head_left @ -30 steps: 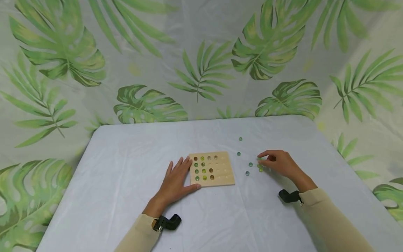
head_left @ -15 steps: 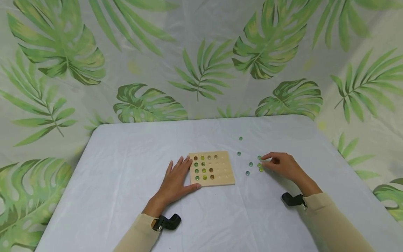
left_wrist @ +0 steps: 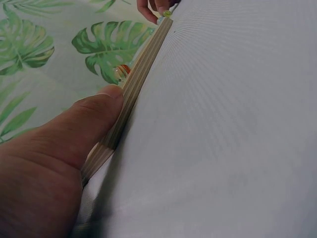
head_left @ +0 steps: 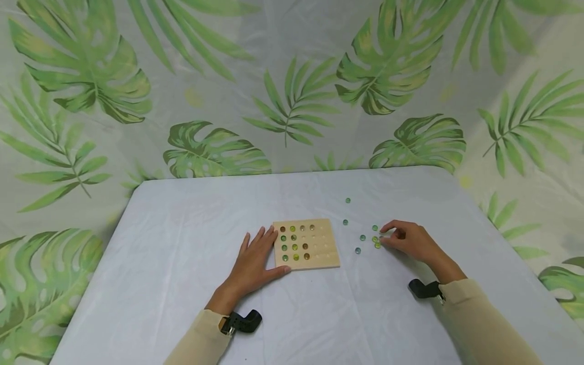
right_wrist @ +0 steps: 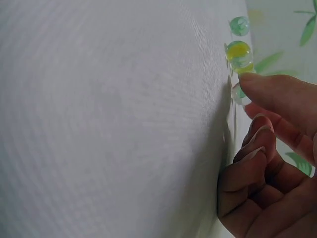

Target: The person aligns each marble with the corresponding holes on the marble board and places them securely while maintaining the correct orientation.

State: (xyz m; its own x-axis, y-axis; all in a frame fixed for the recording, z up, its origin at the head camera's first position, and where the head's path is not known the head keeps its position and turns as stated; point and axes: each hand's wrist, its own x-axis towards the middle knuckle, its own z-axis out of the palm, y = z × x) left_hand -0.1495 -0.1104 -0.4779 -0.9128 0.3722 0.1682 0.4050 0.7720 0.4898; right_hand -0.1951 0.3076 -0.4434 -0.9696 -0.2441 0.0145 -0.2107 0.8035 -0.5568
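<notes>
A pale wooden board (head_left: pixel 326 242) with rows of dimples lies mid-table, marbles filling its left columns and part of the top row. My left hand (head_left: pixel 254 262) rests at its left side, fingers straight along the left edge and the thumb at the near edge. To the right of the board, my right hand (head_left: pixel 409 240) hovers by the loose marbles, thumb and index finger apart with nothing seen between them. Its thumb tip is right beside a yellow-green marble (head_left: pixel 377 245). In the right wrist view, the other fingers are curled beneath, near a yellow-streaked marble (right_wrist: pixel 238 53).
Several loose marbles lie between board and right hand, among them a green one (head_left: pixel 375 227) and a bluish one (head_left: pixel 358 250). Two green marbles, one of them the farthest back (head_left: pixel 348 201), lie farther away. A leaf-patterned cloth (head_left: pixel 292 101) hangs behind the white-covered table (head_left: pixel 205 208).
My right hand has drawn slightly right, uncovering a green marble that its fingers overlapped a second ago. The left hand and the board have stayed put.
</notes>
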